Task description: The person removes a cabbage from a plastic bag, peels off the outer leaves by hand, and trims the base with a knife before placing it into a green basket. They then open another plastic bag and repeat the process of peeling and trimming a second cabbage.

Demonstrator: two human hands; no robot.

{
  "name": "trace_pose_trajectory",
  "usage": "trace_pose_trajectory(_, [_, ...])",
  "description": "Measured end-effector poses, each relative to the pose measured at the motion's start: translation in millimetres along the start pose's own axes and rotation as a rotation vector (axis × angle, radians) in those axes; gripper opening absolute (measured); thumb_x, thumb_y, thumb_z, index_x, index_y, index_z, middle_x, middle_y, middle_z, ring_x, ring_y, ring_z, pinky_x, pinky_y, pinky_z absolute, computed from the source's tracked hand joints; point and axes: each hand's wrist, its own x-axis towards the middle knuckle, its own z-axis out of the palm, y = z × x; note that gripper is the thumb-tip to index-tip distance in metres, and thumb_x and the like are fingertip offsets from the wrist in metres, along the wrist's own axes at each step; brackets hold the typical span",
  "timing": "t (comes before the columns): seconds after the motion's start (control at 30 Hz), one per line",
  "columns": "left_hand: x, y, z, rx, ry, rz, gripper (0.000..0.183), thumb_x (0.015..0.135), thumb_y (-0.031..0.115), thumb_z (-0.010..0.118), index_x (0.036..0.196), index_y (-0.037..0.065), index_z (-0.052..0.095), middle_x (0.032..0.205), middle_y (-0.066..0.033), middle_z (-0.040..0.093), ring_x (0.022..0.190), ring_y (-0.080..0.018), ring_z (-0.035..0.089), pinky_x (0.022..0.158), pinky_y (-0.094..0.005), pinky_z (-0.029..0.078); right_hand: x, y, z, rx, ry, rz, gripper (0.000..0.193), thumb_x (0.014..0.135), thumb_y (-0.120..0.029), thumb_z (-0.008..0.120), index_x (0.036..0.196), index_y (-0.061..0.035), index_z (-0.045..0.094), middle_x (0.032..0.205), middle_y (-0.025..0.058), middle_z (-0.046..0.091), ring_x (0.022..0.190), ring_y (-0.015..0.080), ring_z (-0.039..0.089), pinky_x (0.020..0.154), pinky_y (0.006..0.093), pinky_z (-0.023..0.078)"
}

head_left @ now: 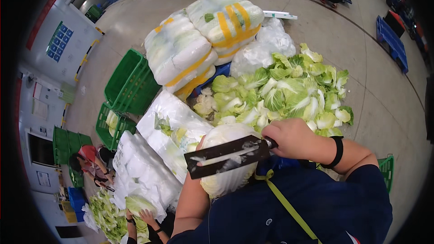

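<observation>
At the far left, stacked green crates (129, 86) are seen on the floor, and near the lower left another person's hands (144, 219) are busy with a cabbage of their own. Right of the crates, white plastic-wrapped bundles (153, 167) are piled, with two yellow-strapped sacks (203, 40) stacked beyond them. The napa cabbage (228, 158) is held close to the body at the centre, its long axis running near to far. It is cradled from the left and below by the left hand (199, 147), whose fingers are hidden behind the head, so their grip cannot be told. The dark cleaver (226, 156) is laid crosswise over the cabbage, its handle enclosed by the clenched right hand (294, 138), just to the right. Trimmed leaves (280, 90) are heaped beyond.
</observation>
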Motion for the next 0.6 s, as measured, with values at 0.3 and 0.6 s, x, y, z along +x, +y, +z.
trace_pose_trajectory(0.3, [-12.2, -13.3, -6.4, -0.563, 0.018, -0.066, 0.045, 0.092, 0.030, 0.046, 0.129, 0.004, 0.045, 0.127, -0.0152, 0.051, 0.113, -0.0290, 0.052, 0.100, -0.0401, 0.040, -6.4, 83.5, 38.7, -0.183, -0.036, 0.303, 0.014, 0.076, -0.017, 0.061, 0.086, -0.0095, 0.055, 0.071, 0.0090, 0.060, 0.066, 0.0293, 0.062, 0.055, 0.0415, 0.048])
trace_pose_trajectory(0.6, [2.3, -46.9, -2.8, -1.238, 0.032, -0.183, 0.033, 0.093, 0.023, 0.045, 0.123, 0.011, 0.051, 0.123, -0.0098, 0.054, 0.110, -0.0237, 0.053, 0.095, -0.0352, 0.042, 21.9, 41.2, 43.5, -0.125, -0.162, 0.190, 0.021, 0.073, -0.020, 0.065, 0.090, -0.0102, 0.058, 0.077, 0.0107, 0.063, 0.072, 0.0315, 0.063, 0.061, 0.0422, 0.049])
